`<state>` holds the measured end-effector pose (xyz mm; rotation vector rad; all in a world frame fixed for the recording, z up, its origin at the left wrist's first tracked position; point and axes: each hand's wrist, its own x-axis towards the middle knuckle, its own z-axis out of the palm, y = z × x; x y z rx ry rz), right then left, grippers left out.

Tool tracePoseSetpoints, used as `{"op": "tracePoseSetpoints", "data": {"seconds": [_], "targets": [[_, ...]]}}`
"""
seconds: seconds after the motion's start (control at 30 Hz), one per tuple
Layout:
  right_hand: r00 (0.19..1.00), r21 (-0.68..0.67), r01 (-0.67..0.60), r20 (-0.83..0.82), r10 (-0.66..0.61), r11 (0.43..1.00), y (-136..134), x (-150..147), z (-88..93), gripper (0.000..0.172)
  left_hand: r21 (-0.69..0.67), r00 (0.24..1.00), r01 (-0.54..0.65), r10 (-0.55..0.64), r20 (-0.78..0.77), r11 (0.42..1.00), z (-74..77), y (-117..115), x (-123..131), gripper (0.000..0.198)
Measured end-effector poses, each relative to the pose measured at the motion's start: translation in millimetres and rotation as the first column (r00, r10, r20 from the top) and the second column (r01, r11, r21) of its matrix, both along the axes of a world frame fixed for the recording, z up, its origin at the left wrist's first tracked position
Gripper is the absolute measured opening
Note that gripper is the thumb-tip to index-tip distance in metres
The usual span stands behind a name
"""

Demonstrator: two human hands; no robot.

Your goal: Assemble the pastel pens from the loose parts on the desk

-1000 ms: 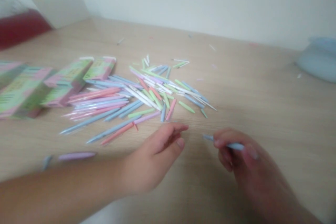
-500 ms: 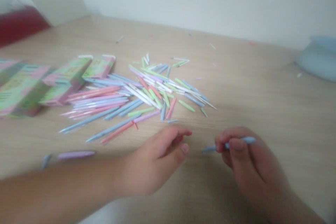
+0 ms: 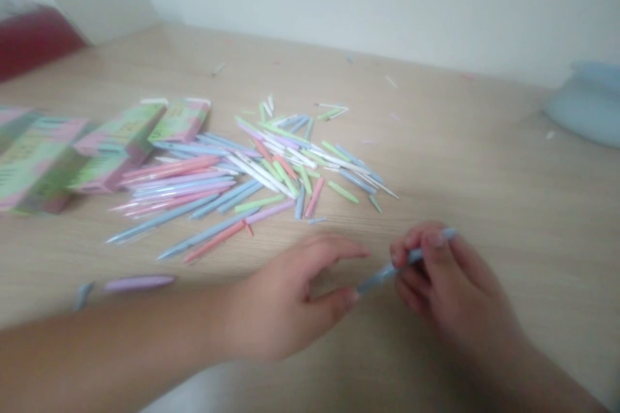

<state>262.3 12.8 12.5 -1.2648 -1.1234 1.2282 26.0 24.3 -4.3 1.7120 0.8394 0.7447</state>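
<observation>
Blue pen (image 3: 382, 275), pinched in your right hand (image 3: 458, 293), sat end-to-thumb with your spread left hand (image 3: 285, 303), seemingly needing its grip!

One left hand (image 3: 285, 300), one right hand (image 3: 460, 293), one blue pen (image 3: 385, 275), one lone purple pen part (image 3: 139, 283), one small grey-blue piece (image 3: 83, 295), at least four pink-and-green boxes (image 3: 121, 127), heaped pen parts (image 3: 261, 175) several dozen, too tangled for exact count.

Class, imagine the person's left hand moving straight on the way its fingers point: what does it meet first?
Probably the blue stick gripped in the right hand; its end looks right at the left hand's thumb, though contact is hard to judge.
</observation>
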Motion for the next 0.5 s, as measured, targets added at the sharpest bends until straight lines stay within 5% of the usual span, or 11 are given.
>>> {"op": "tracePoseSetpoints", "data": {"seconds": [0.17,0.33,0.5], "targets": [[0.922,-0.248,0.054,-0.359,-0.143,0.967,18,-6,0.7,0.043,-0.082,0.981,0.173,-0.163,0.108,0.982,3.5,0,-1,0.038],[0.881,-0.315,0.002,-0.449,-0.151,0.949,19,-4,-2.8,0.042,-0.424,0.964,0.157,-0.044,0.263,0.892,-3.5,-5,5,0.033],[0.877,-0.344,-0.016,-0.455,-0.151,0.939,17,-5,-1.2,0.044,-0.464,0.964,0.139,-0.012,0.266,0.875,-1.7,-3,8,0.022]]}}
